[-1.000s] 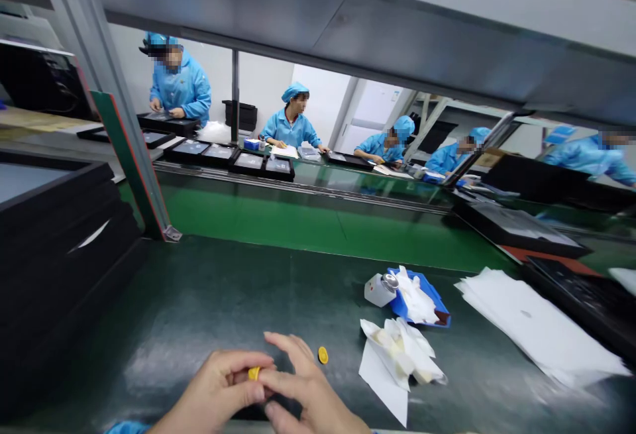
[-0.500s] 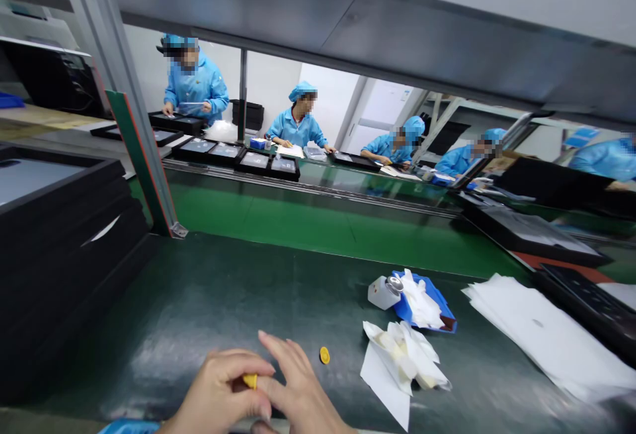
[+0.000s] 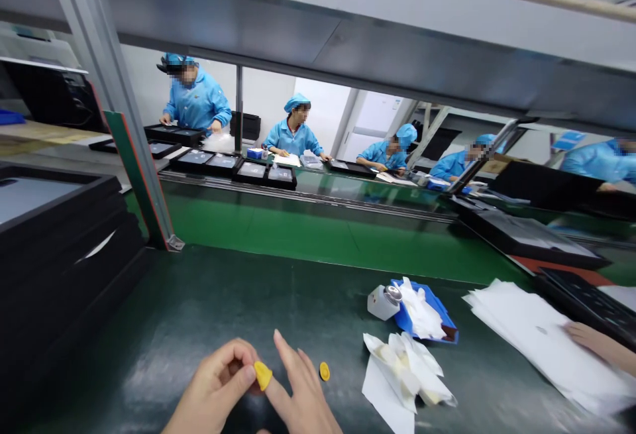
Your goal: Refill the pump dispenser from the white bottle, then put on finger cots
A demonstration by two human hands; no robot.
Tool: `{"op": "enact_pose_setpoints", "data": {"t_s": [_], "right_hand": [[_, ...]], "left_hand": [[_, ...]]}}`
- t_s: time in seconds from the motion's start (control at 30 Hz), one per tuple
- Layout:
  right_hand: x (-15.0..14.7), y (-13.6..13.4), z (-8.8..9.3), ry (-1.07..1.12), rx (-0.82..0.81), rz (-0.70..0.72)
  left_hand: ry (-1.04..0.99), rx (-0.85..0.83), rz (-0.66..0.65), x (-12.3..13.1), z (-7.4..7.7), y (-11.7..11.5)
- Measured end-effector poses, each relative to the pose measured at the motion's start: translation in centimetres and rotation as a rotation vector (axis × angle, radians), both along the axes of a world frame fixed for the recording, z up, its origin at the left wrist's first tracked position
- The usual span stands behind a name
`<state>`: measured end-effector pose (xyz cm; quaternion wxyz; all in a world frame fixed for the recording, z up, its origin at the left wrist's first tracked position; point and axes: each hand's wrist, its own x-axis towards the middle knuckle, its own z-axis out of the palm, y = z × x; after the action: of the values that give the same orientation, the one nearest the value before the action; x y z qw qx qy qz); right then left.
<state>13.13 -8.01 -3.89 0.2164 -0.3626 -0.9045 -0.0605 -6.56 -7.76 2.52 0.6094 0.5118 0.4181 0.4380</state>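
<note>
Beyond a grey metal shelf frame, several co-workers in blue gowns and caps (image 3: 295,136) sit or stand along a second workbench, with black trays (image 3: 251,172) lined up on it. On the near side, a dark green bench mat (image 3: 223,301) fills the lower part of the view, and a stack of black foam trays (image 3: 59,255) rises at its left edge. To the right lies a pile of white paper sheets (image 3: 517,334), with a co-worker's hand (image 3: 589,340) resting on it at the far right. Nearer the middle sits a blue tray (image 3: 437,315) holding white wipes, with a white dispenser bottle (image 3: 381,303) with a metal top just beside it. Below them lies a crumpled heap of white paper (image 3: 405,371). The left hand (image 3: 213,387) is nearly closed, its thumb and fingertips pinching a yellow finger cot (image 3: 263,376) low in the centre of the mat. The cot's long axis slants, with its narrow end pointing down and to the right. The right hand (image 3: 303,387) is open, fingers spread, just beside the cot. A second yellow finger cot (image 3: 324,371), rolled flat, lies on the mat just past the right hand
</note>
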Motion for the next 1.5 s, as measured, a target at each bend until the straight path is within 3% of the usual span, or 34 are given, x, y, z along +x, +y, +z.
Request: {"op": "enact_pose_setpoints", "data": {"t_s": [0.1, 0.17, 0.23, 0.37, 0.43, 0.7, 0.8, 0.93, 1.03, 1.1, 1.23, 1.4, 1.5], "right_hand": [[0.0, -0.9, 1.9, 0.015, -0.135, -0.014], [-0.2, -1.2, 2.1, 0.058, -0.176, -0.018], [-0.6, -1.0, 1.2, 0.089, -0.154, -0.047], [-1.0, 0.4, -1.6, 0.069, 0.056, -0.059], [-1.0, 0.7, -1.8, 0.064, 0.104, -0.075], [-1.4, -0.7, 2.6, 0.033, -0.014, -0.228], [-1.9, -0.5, 2.3, 0.137, 0.021, -0.28], [-2.3, -0.1, 1.0, 0.233, 0.019, -0.473], [-2.0, -0.2, 0.3, 0.087, 0.058, -0.363], [-1.8, -0.3, -0.1, 0.016, 0.107, -0.301], [-1.6, 0.2, -1.3, 0.012, 0.183, -0.265], [-1.9, 0.5, -2.6, 0.04, 0.129, -0.19], [-1.8, -0.2, -1.8, 0.031, 0.037, -0.202]], "left_hand": [[0.011, -0.013, 0.012, 0.4, 0.2, -0.3], [-0.093, -0.086, 0.073, 1.0, -0.1, -0.7], [-0.186, -0.134, 0.123, 1.5, -0.4, -0.8], [-0.214, -0.136, 0.19, 2.4, -0.8, -0.7], [-0.241, -0.185, 0.189, 2.8, -0.6, -0.5], [-0.245, -0.33, 0.15, 3.5, 0.3, -0.1], [-0.246, -0.344, 0.095, 3.7, 0.5, -0.1], [-0.269, -0.36, 0.119, 3.7, 0.3, 0.0], [-0.24, -0.319, 0.16, 3.0, -0.4, 0.4], [-0.135, -0.194, 0.176, 2.3, -1.0, 0.8], [0.083, -0.023, 0.109, 1.6, -1.5, 1.1], [0.117, -0.001, 0.183, 2.4, -1.0, 0.8], [0.114, 0.009, 0.257, 2.7, -0.7, 0.6]]}}
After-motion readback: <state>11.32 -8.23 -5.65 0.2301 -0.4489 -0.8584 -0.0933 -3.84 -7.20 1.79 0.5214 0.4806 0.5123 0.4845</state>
